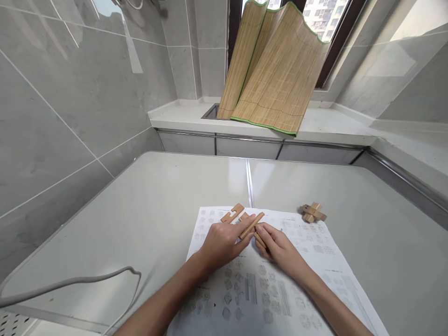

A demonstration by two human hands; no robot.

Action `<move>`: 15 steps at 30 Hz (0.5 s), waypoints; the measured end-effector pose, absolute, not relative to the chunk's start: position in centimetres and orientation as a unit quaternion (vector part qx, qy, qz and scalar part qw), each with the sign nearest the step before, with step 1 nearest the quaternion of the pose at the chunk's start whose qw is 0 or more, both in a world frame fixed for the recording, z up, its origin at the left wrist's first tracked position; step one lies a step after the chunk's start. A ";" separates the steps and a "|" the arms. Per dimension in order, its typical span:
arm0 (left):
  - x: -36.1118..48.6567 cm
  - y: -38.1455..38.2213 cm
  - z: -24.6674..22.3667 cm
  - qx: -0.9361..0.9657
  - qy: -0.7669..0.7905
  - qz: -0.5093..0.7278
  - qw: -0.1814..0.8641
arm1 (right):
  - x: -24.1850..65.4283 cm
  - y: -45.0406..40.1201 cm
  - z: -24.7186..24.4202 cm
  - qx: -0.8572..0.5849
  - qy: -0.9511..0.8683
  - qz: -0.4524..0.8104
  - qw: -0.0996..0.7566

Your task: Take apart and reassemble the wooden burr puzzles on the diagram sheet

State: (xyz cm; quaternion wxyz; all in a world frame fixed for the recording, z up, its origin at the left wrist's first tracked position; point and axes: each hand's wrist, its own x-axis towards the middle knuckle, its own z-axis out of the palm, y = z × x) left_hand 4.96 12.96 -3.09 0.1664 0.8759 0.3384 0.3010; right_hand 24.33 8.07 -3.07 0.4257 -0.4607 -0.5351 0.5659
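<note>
Over a printed paper sheet (241,298), my left hand (224,240) grips a narrow wooden piece (252,225) between thumb and fingers. My right hand (276,245) is closed around another wooden piece (259,240), right beside the first. The two pieces are close together; whether they touch is hard to tell. A notched wooden piece (233,213) lies just beyond my left hand, near the sheet's far edge. Another wooden piece (243,216) shows partly behind my left fingers. An assembled cross-shaped wooden puzzle (313,212) sits at the sheet's far right corner.
The sheet lies on a pale table (168,186) with a metal seam. A grey cable (77,281) runs over the left front. Beyond the table, a bamboo mat (273,79) leans at the window on a white ledge (189,122). Tiled walls stand on both sides.
</note>
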 end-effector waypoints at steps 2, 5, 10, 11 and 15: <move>4.9 12.9 -3.1 0.863 0.352 0.321 0.167 | 24.5 8.1 -2.9 -0.464 -0.508 0.580 0.437; 4.8 12.8 -3.1 0.834 0.379 0.344 0.207 | 24.8 8.3 -2.8 -0.453 -0.462 0.614 0.452; 5.0 12.9 -2.4 0.791 0.381 0.389 0.278 | 25.4 8.6 -2.7 -0.398 -0.375 0.705 0.451; 5.0 12.9 -2.2 0.796 0.356 0.391 0.294 | 25.5 8.6 -2.7 -0.384 -0.362 0.724 0.444; 5.0 13.0 -1.2 0.804 0.266 0.391 0.362 | 26.0 8.4 -2.5 -0.335 -0.331 0.783 0.405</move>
